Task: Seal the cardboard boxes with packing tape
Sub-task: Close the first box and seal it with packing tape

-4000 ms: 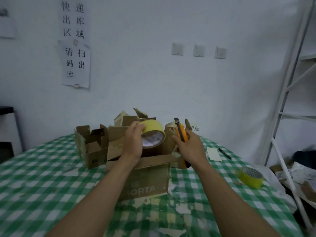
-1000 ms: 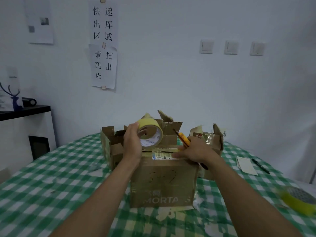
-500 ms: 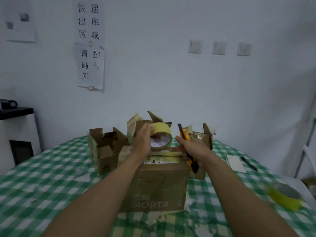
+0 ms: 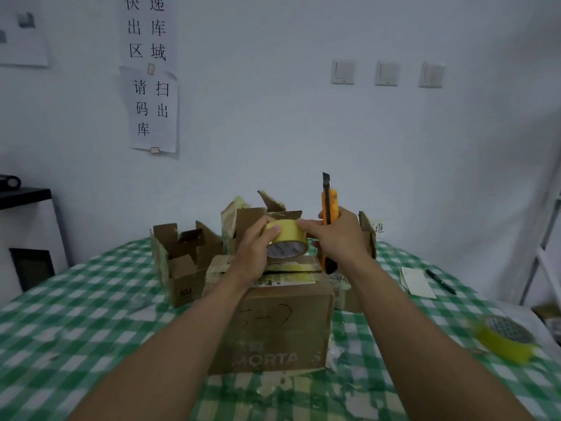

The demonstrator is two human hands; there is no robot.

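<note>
Dim bluish even light, soft shadows, motion blur toward edges, wide-angle bending at corners

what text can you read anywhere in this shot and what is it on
"快递出库区域": upper wall sheet.
"请扫码出库": lower wall sheet.
"MORTA", printed, and what looks like a handwritten "5-2": front cardboard box.
"SU": small open box.
"堆": paper behind the right-hand boxes, the rest hidden.
Too small to read: label on the front box's top, print inside the tape roll.

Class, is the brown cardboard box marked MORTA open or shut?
Shut: the brown cardboard MORTA box has top flaps lying flat, yellowish tape strips across them.
</note>
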